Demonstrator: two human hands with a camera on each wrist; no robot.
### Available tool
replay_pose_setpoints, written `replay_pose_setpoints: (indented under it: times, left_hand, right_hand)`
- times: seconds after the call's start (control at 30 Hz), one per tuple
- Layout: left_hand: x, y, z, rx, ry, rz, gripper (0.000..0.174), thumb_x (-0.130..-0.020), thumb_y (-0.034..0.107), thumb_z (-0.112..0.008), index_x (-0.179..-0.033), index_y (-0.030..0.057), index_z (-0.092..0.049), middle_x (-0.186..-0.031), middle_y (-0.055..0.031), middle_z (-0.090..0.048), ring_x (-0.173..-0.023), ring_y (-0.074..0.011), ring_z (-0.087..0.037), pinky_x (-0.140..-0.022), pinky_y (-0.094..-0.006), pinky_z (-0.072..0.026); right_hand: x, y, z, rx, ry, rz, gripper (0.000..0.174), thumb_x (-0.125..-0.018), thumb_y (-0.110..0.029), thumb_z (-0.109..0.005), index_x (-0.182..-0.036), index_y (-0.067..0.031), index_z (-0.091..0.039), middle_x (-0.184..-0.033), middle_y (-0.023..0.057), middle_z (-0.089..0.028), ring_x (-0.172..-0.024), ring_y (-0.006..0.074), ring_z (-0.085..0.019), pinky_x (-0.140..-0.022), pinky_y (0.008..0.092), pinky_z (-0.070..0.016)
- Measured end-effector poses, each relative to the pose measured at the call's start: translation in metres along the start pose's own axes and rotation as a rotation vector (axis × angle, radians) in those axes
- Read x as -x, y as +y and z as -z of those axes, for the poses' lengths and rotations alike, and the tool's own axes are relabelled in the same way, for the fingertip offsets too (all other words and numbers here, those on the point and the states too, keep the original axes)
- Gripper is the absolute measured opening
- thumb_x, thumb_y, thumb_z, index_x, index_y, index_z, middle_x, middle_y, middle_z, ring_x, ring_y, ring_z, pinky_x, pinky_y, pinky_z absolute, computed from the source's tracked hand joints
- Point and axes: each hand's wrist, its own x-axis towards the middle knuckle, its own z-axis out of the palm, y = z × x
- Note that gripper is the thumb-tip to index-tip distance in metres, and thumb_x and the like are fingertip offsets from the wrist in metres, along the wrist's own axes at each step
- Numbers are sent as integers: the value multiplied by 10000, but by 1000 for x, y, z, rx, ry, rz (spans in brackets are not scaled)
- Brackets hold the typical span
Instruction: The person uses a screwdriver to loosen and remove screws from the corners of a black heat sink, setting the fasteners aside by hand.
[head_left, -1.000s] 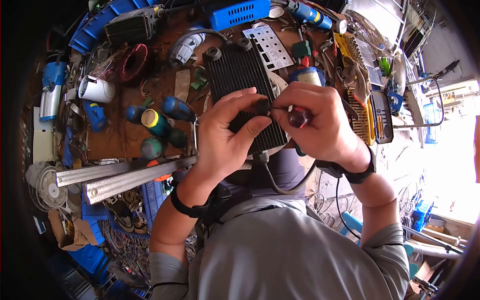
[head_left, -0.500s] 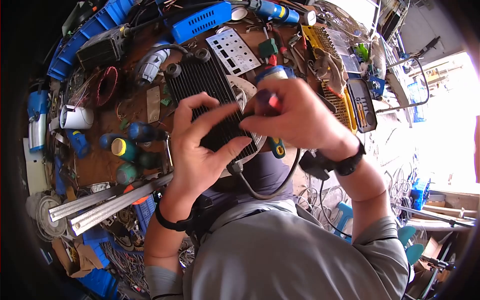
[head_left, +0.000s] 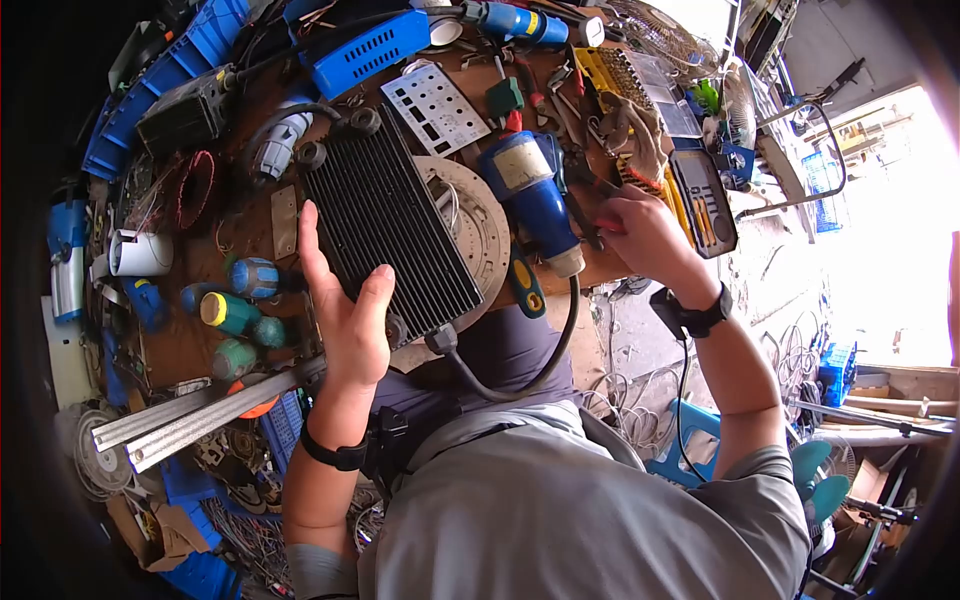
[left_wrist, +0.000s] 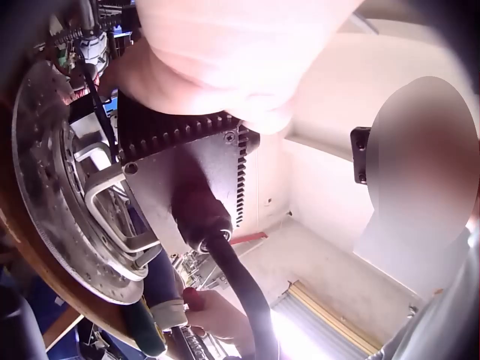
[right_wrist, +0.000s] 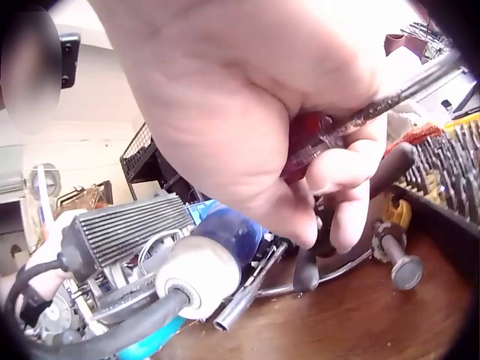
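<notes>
A black finned metal box point(head_left: 385, 215) with a cable at its near end lies on a round metal disc point(head_left: 478, 215). My left hand point(head_left: 348, 335) rests along the box's left side, its fingers straight and thumb spread over the fins. In the left wrist view, that hand point(left_wrist: 217, 56) overlaps the top of the box. My right hand point(head_left: 648, 240) is to the right, near the tools, and grips a screwdriver with a red handle point(right_wrist: 306, 146). Its metal shaft points up past the fingers in the right wrist view. Dark tool handles point(right_wrist: 306, 271) lie just below the fingertips.
Between box and right hand lies a blue industrial plug point(head_left: 535, 190) with a thick cable. A yellow bit case point(head_left: 685, 205) and a glove point(head_left: 635, 130) are at the right. Several screwdriver handles point(head_left: 235, 312) stand at the left. A perforated plate point(head_left: 435, 108) lies behind.
My right hand has moved right, away from the box, carrying the screwdriver. My left hand has drawn back from above the fins to the box's left side, its fingers straighter. The head view has shifted.
</notes>
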Motion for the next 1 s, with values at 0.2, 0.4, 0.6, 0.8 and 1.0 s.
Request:
replay_pose_setpoints:
  times: [0.2, 0.4, 0.6, 0.8, 1.0]
  left_hand:
    - [-2, 0, -1, 321, 18, 142, 717, -961, 59, -530, -1579, -1, -171, -1557, -143, -355, -1395, -208, -383, -1159, -329, -298]
    - [-12, -10, -2, 445, 69, 144, 715, -954, 122, -637, -1557, 41, -261, -1479, -117, -461, -1297, -193, -499, -1121, -350, -375]
    - [-14, -5, -5, 487, 48, 137, 674, -981, 79, -599, -1542, 36, -229, -1371, -88, -517, -1165, -142, -549, -1010, -298, -452]
    - [-13, -8, -2, 470, 46, 156, 670, -984, 44, -585, -1546, 46, -221, -1349, -83, -528, -1141, -127, -557, -975, -289, -474]
    - [-13, -6, -4, 505, 49, 127, 670, -990, 37, -573, -1555, 56, -214, -1331, -78, -543, -1121, -125, -570, -970, -283, -480]
  right_hand:
    - [-13, -6, -1, 51, 96, 58, 232, -779, -103, -709, -1008, -71, -716, -925, 142, -643, -877, 359, -647, -758, 440, -524]
    - [-6, -37, 81, -873, 220, -86, 169, -987, -116, -557, -1041, 26, -632, -937, 42, -617, -795, 130, -556, -702, 258, -439]
    - [14, -142, 95, -961, 241, 361, 576, -958, -544, -604, -1181, -14, -566, -1025, 168, -564, -780, 177, -567, -650, 269, -470]
    - [-9, -187, 67, -871, 263, 633, 646, -889, -621, -653, -1079, -11, -560, -959, 167, -590, -803, 177, -580, -654, 271, -473]
    - [-15, -213, 77, -831, 193, 479, 575, -928, -507, -662, -1079, 46, -612, -974, 184, -627, -840, 212, -598, -685, 309, -497]
